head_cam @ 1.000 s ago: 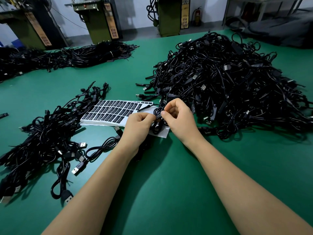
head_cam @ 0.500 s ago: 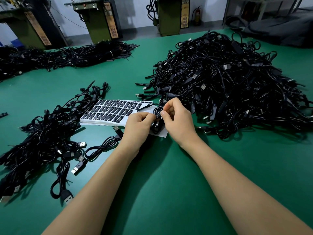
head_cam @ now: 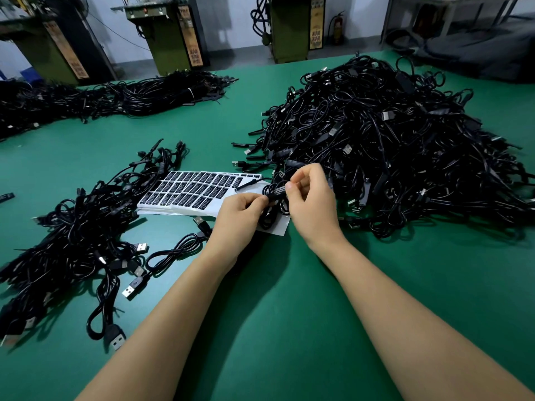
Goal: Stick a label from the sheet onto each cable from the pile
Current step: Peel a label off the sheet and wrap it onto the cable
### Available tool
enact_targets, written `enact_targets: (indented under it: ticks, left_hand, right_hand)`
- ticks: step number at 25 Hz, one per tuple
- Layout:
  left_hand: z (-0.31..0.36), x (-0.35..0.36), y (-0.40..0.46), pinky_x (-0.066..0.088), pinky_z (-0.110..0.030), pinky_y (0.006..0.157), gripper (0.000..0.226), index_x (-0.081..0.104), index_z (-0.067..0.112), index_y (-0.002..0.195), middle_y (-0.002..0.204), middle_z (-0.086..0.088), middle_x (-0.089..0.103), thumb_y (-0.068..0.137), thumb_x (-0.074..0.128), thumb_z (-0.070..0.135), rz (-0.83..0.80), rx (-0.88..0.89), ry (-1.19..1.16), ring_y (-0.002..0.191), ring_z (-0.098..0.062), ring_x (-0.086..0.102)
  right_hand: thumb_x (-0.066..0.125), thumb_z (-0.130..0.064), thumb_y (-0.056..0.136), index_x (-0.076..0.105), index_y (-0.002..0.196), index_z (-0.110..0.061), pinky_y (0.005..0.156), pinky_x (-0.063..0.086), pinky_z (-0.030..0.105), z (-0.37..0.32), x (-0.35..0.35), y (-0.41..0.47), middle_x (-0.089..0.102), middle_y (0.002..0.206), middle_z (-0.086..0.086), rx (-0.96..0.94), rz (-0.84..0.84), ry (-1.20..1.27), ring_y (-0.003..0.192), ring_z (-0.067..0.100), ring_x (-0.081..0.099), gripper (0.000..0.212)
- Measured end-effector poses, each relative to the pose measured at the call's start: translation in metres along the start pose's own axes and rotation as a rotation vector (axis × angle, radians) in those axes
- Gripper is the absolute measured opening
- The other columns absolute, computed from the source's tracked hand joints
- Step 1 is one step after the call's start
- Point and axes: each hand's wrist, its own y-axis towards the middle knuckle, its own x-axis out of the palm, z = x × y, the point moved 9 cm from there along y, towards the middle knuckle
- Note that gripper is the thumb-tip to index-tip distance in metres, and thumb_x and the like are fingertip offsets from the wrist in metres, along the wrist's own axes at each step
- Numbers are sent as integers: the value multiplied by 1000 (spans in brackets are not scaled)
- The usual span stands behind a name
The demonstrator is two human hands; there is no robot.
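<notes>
Both hands meet above the label sheet (head_cam: 191,188) at mid-table: the left hand (head_cam: 238,211) grips a black cable (head_cam: 272,209), the right hand (head_cam: 311,198) pinches a label (head_cam: 277,192) against it. Beside them, toward the right edge, lies the cable pile (head_cam: 390,140); bare green table (head_cam: 289,314) spreads toward the near edge.

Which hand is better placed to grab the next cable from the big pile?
Probably the right hand: it sits against the big pile. The left hand, nearer the label sheet, pinches the cable.
</notes>
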Motion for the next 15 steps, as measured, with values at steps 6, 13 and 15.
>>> enact_targets:
  ticks: [6,13,15]
  left_hand:
    - [-4,4,0,24,-13,35,28,64,14,79,43,16,42,99,45,12,-152,-150,-143,35,0,33]
    - [2,4,-5,25,-11,32,24,63,11,85,41,15,44,98,44,6,-171,-198,-218,31,1,36]
    - [2,4,-5,24,-12,32,26,63,12,83,40,15,43,98,44,6,-169,-196,-220,31,2,35]
  right_hand:
    - [57,-3,89,48,82,-22,74,47,38,5,3,3,53,78,3,95,-49,167,77,26,56,22]
    - [57,-4,89,47,81,-26,76,47,42,7,13,1,52,75,-2,112,-136,132,74,17,50,25]
    - [57,-5,89,46,81,-26,76,46,42,7,14,1,51,75,-2,112,-141,113,73,16,49,25]
